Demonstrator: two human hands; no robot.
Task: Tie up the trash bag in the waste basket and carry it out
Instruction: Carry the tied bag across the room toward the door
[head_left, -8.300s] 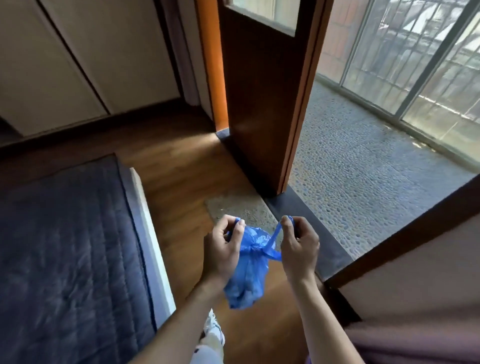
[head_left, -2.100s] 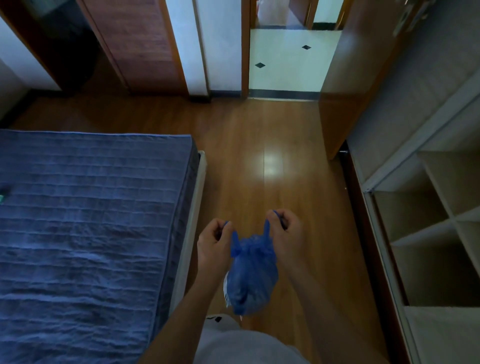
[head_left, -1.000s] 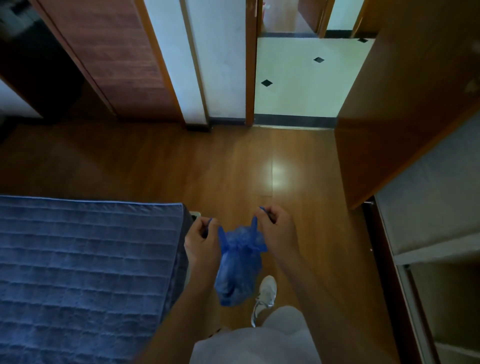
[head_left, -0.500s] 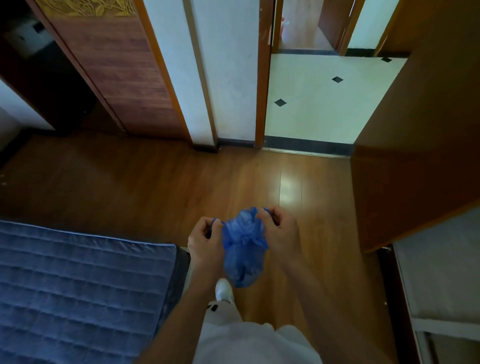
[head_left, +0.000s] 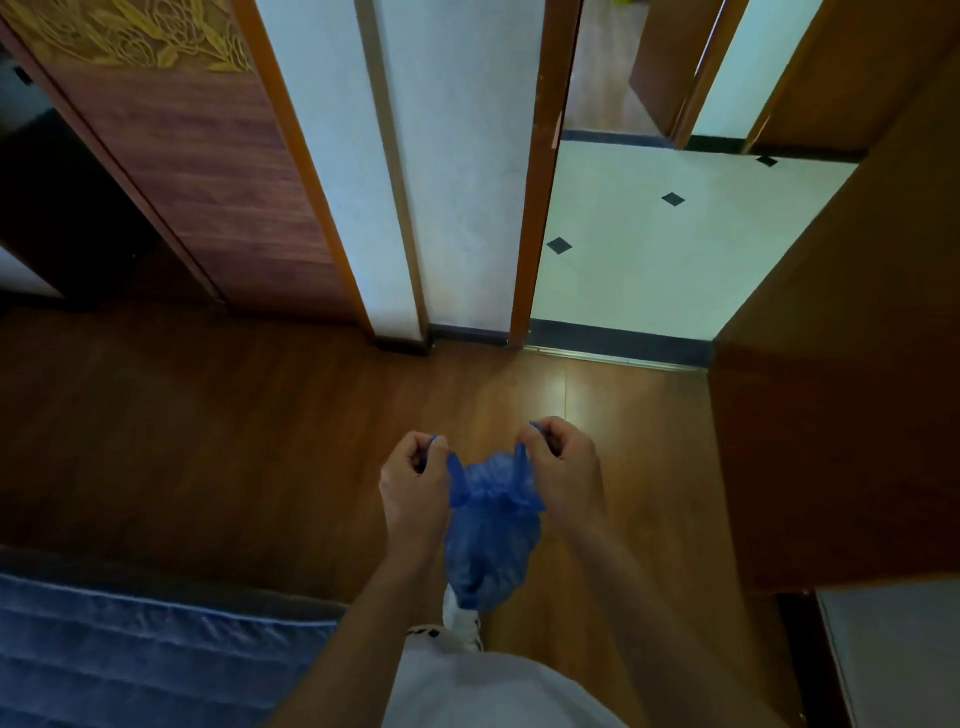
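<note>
Head view: my left hand (head_left: 413, 486) has its grip curled tight round one blue handle strip, and my right hand (head_left: 563, 470) is clenched the same way on the other. Between them hangs the blue trash bag (head_left: 491, 540), gathered at the neck just below my knuckles, both strips pulled up and outward. The plastic is cloudy, so I cannot tell what is inside. Its long axis runs straight down, bulging bottom toward my white shoe (head_left: 460, 621), clear of the wooden floor (head_left: 208, 441). The bed (head_left: 130, 654) lies low to my left; an open doorway onto white tile floor (head_left: 639, 254) stands ahead.
</note>
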